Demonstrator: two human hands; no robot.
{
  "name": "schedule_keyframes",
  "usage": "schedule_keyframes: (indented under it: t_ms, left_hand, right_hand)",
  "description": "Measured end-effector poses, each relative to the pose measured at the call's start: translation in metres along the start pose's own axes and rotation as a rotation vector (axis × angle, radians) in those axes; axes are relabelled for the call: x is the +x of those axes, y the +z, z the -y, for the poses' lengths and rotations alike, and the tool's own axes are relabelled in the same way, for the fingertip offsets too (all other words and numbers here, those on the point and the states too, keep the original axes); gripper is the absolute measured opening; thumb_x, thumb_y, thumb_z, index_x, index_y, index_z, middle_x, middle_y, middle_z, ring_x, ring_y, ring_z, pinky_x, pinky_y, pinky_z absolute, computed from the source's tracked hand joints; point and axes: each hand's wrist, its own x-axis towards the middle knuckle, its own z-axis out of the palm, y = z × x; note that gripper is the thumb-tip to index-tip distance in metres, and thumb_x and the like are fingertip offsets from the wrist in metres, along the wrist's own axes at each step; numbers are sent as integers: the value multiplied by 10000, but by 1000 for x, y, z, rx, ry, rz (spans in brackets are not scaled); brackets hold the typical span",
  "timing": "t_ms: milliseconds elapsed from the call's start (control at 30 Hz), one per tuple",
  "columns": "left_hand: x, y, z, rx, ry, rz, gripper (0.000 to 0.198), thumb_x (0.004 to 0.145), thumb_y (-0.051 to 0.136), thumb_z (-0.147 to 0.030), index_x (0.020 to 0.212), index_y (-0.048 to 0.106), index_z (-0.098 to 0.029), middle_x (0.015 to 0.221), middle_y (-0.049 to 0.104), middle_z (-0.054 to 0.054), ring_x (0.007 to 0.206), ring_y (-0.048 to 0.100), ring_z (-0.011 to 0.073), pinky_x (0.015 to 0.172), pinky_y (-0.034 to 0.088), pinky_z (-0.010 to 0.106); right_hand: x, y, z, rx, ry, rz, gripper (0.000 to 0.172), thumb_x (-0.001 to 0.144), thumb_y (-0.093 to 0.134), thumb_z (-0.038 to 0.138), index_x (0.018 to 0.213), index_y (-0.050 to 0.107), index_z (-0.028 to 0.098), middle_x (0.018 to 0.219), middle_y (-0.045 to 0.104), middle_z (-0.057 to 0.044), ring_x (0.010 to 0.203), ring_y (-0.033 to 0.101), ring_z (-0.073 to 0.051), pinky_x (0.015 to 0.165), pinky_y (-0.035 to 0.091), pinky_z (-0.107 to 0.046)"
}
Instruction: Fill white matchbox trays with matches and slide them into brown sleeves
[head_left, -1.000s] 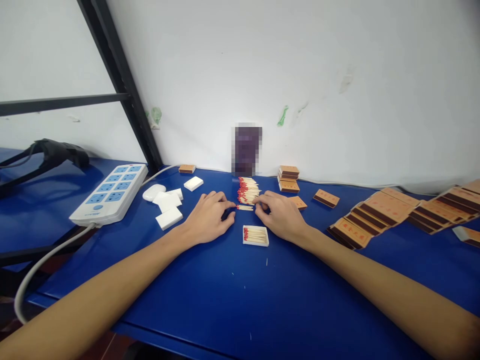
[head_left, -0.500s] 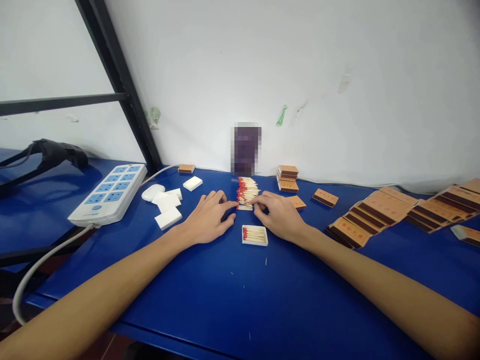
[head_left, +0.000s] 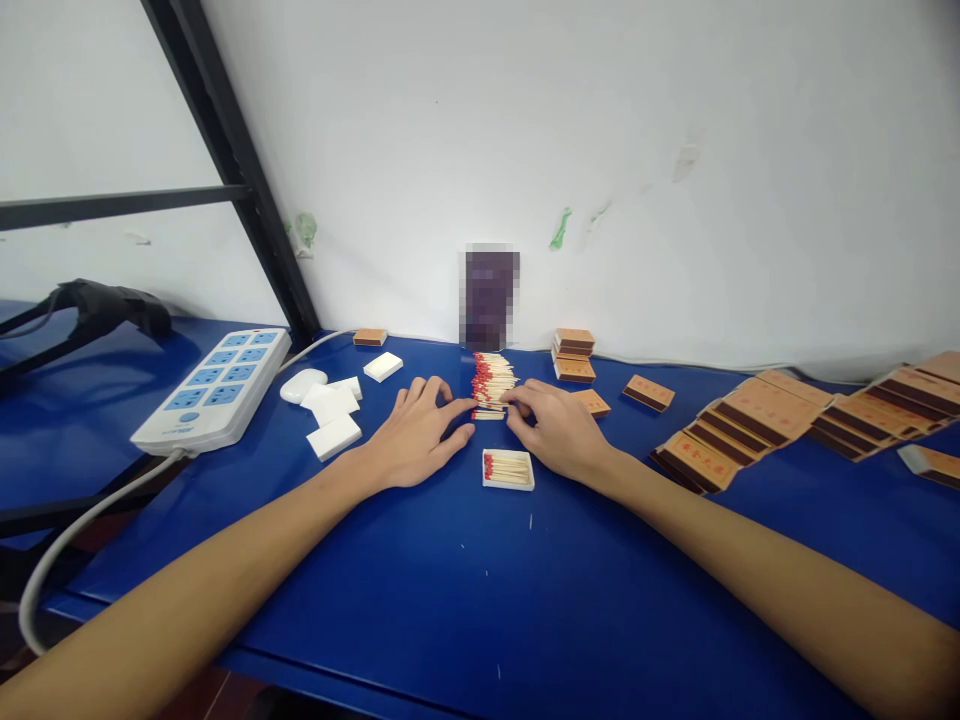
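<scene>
My left hand (head_left: 420,432), thumb and index parted, is at the red-headed side of the match pile (head_left: 493,375) on the table (head_left: 390,590). Right hand (head_left: 559,427) curls opposite, can't tell if pinching; probably for alignment.

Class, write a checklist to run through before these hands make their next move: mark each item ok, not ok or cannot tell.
1. Left hand placed at the red-headed end of the match pile: ok.
2. Right hand placed at the plain ends: ok. Whether its fingers grip any matches: cannot tell.
3. Match pile squared up: not ok, its plain ends are uneven.
4. White tray standing open side up: ok.
5. Red heads in tray and pile pointing the same way: ok, leftward.
6. Table free of slivers: not ok, some lie before the tray.
</scene>
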Motion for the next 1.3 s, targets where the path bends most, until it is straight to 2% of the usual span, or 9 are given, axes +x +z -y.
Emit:
schedule_keyframes:
  t_ms: [200,567,1033,1300]
  left_hand:
    - [0,1,1,0,30,1,433,945,343,-465,1303,493,-273,1068,443,75,944,395,235,832,372,419]
    - [0,0,1,-10,30,19,408,939,353,-462,1271,494,-272,1057,444,73,925,410,231,802,382,412]
    - [1,-2,0,-59,11,44,374,930,366,-456,1223,515,-277,1066,451,68,950,410,236,835,372,431]
    - [1,-2,1,-65,16,44,366,930,376,-453,1216,517,-274,1068,451,68,948,412,237,826,370,423]
  right_hand:
    - [1,0,-4,19,83,-18,152,890,444,232,827,577,194,740,569,-11,666,506,-148,603,344,-274]
    - [0,2,-5,-43,56,69,118,913,413,220,853,515,216,834,564,-8,689,509,-142,587,326,-270]
    - [0,1,-3,-65,72,80,135,931,380,224,881,504,205,885,588,-29,720,531,-154,609,346,-281]
    - [-1,0,1,-128,112,48,115,894,430,241,835,520,199,903,542,-47,724,547,-162,571,328,-290]
